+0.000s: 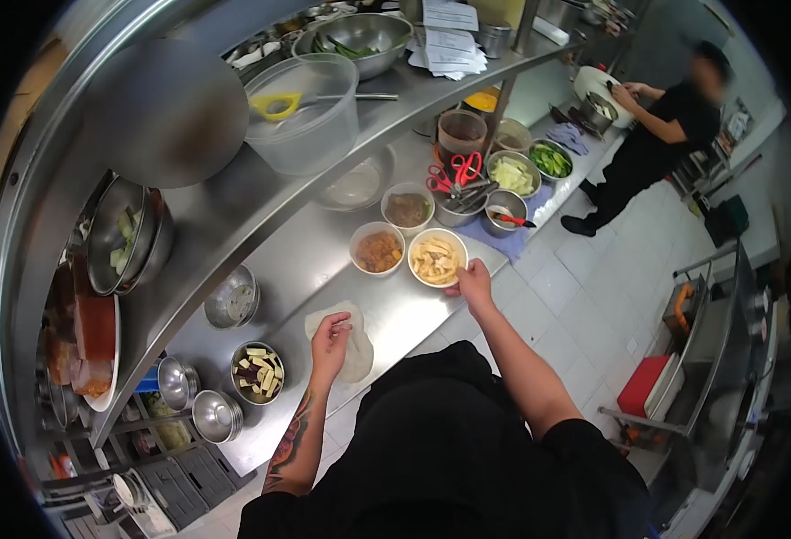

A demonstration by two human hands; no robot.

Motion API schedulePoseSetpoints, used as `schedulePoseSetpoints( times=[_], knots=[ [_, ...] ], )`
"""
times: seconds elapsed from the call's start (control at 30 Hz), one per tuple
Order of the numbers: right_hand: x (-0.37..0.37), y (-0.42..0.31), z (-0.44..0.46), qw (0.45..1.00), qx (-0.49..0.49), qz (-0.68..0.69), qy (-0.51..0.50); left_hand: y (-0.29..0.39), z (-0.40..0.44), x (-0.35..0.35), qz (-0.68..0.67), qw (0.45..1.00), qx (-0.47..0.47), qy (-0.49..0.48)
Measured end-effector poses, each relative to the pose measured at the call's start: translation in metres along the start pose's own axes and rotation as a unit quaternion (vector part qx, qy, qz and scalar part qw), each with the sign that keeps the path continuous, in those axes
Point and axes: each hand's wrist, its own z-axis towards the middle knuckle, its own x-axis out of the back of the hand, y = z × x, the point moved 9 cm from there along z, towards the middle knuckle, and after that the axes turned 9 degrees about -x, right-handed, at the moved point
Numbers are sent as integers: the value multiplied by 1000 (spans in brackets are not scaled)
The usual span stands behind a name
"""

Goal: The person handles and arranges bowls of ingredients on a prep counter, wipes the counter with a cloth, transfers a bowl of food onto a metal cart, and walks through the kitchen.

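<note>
With fingers and thumb, my right hand (474,286) grips the near right rim of a white round bowl of pale yellow strips (437,259). The bowl is at the counter's front edge. My left hand (329,341) is over a flat, whitish, thin sheet (357,346), which could be a cloth or plastic bag. Its fingers are loosely bent and apart, with nothing visible in them. Touching or hovering, I cannot tell. Beside the held bowl are a white tub of orange-brown chunks (378,250) and another of dark brownish food (408,209).
Left on the steel counter are a bowl of cut eggplant (257,373) and metal bowls (217,416). Red-handled scissors (455,172) stand in a container at the right. An overhead shelf (288,202) carries a clear plastic tub (304,117). A person in black (656,135) works farther off.
</note>
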Motion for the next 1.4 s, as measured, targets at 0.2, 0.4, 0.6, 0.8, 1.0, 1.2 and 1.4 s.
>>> schedulePoseSetpoints(
  times=[0.2,0.4,0.6,0.8,1.0,1.2,1.4],
  knots=[
    [12,-43,-17,984,159,2,-75,-11,-5,-42,-43,998,-7,34],
    [19,-91,-36,964,204,7,-172,-10,-21,-120,-118,991,34,50],
    [21,-106,-39,957,175,33,-231,11,-28,-167,-35,997,13,73],
    [31,-35,2,967,-48,-50,-246,4,-83,-174,24,987,53,148],
    [45,-9,5,959,-110,-32,-259,-7,-150,-176,38,970,120,210],
    [34,-24,16,969,-88,-65,-221,-17,-175,-182,30,968,129,213],
    [24,-28,44,968,-64,-64,-236,-13,-184,-158,54,977,89,188]
  ],
)
